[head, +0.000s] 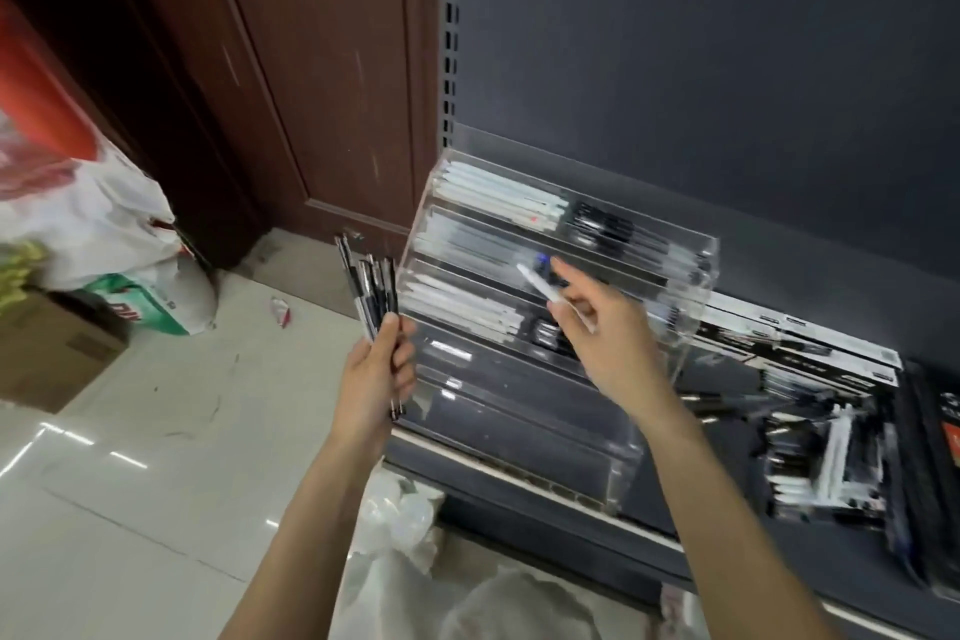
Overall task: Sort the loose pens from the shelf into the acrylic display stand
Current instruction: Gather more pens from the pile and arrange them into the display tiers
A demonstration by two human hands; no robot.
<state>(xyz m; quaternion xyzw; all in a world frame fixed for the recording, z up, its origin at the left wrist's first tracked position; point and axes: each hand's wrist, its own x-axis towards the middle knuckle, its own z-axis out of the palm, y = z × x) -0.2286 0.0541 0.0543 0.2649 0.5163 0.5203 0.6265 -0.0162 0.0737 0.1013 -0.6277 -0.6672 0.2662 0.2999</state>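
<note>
A tiered clear acrylic display stand (pixel 691 276) sits on the dark shelf (pixel 519 470), its upper rows filled with white and black pens. My left hand (pixel 376 372) grips a bundle of dark pens (pixel 371 294), held upright just left of the stand. My right hand (pixel 605 330) holds a single white pen (pixel 537 283) over the stand's middle rows, index finger extended. Several loose pens (pixel 815 457) lie in a pile on the shelf to the right of the stand.
Black flat packages (pixel 810 346) lie on the shelf behind the loose pens. White plastic bags (pixel 88 218) and a cardboard box (pixel 47 348) stand on the tiled floor at left, by a brown wooden door (pixel 322 83). Clear plastic wrap (pixel 400 520) lies below the shelf edge.
</note>
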